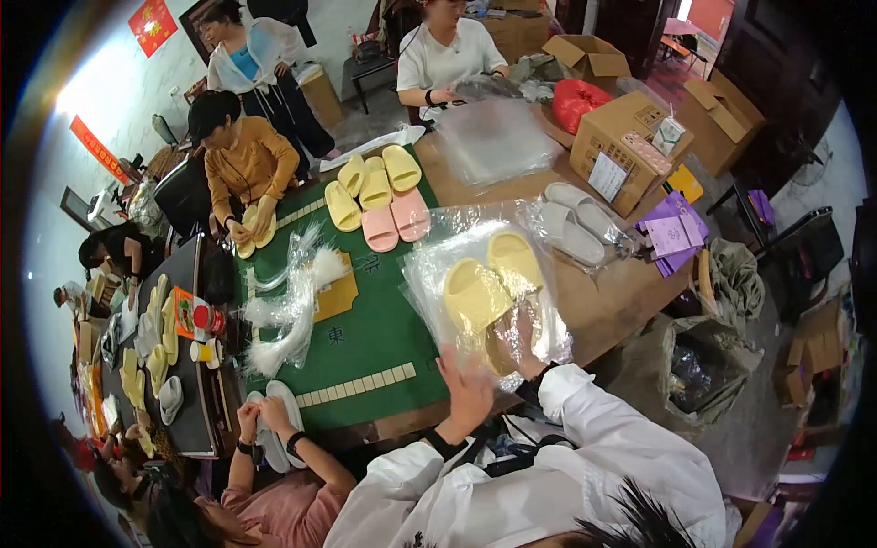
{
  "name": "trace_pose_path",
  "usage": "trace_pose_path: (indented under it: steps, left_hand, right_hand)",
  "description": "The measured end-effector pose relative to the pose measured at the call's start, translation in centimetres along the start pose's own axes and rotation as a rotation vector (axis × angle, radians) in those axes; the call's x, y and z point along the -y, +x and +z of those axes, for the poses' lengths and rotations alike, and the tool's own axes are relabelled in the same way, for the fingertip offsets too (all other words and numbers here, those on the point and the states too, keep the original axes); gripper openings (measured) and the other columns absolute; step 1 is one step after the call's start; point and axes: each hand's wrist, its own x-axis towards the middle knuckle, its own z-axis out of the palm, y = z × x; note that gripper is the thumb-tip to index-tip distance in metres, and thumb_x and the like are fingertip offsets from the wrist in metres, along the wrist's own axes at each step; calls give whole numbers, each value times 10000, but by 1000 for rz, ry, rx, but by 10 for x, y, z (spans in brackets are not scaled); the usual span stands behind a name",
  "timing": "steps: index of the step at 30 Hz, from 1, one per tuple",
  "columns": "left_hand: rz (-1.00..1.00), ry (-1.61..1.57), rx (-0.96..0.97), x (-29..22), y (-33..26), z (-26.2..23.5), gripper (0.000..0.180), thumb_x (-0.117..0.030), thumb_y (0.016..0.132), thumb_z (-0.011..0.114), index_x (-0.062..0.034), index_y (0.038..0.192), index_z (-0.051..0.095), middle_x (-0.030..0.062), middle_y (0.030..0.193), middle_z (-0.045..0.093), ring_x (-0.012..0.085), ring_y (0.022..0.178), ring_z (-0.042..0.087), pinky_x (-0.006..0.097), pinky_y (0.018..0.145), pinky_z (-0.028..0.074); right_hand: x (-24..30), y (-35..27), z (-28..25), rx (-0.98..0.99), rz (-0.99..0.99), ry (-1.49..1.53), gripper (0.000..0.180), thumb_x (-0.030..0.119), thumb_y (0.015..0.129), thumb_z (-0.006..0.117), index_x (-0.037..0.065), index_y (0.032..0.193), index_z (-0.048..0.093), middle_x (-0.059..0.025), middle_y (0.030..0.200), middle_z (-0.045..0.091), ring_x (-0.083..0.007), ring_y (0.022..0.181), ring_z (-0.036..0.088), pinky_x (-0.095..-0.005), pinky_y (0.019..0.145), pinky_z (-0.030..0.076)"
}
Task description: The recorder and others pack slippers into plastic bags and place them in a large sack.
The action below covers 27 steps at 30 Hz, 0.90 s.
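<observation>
A pair of yellow slippers [479, 296] lies inside a clear plastic bag [427, 263] at the table's near side. My right hand [517, 336] shows through shiny film at the heel end of the slippers, closed around them; glare partly hides its fingers. My left hand [468, 395], slightly blurred, is at the bag's near left edge with its fingers apart and nothing in them. Beyond the bag, a grey pair of slippers [574, 234] sits in clear film. Several yellow slippers [375, 184] and a pink pair [395, 221] rest on the green mat.
A stack of clear bags [498, 137] and a cardboard box [630, 151] stand toward the back. Purple packets [674, 233] lie at the right edge. White strands [297, 292] lie on the green mat [370, 315]. Co-workers sit around; one at my left handles white slippers [283, 411].
</observation>
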Motion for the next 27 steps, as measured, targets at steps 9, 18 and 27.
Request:
trace_pose_path:
  steps: [9, 18, 27]
  left_hand:
    - [-1133, -900, 676, 18, 4, 25, 679, 59, 833, 451, -39, 1394, 82, 202, 1078, 554, 273, 941, 593, 355, 806, 509]
    - [-1495, -1366, 405, 14, 26, 55, 715, 54, 852, 451, -48, 1362, -40, 291, 1200, 424, 367, 1050, 525, 451, 919, 457]
    - [-937, -1325, 909, -72, 37, 80, 534, 34, 854, 494, -24, 1329, 257, 139, 1130, 538, 224, 997, 569, 322, 857, 476]
  right_hand:
    - [-30, 65, 46, 87, -356, -557, 266, 124, 763, 515, -45, 956, 582, -222, 1032, 526, -413, 1014, 458, -479, 880, 349]
    - [-27, -10, -96, 565, 352, -6, 415, 379, 876, 521, 8, 714, 611, -95, 591, 569, -214, 560, 561, -322, 543, 442]
    - [-62, 11, -142, 475, 1277, 1121, 473, 474, 904, 422, 28, 982, 559, -124, 829, 631, -213, 688, 621, -344, 596, 521]
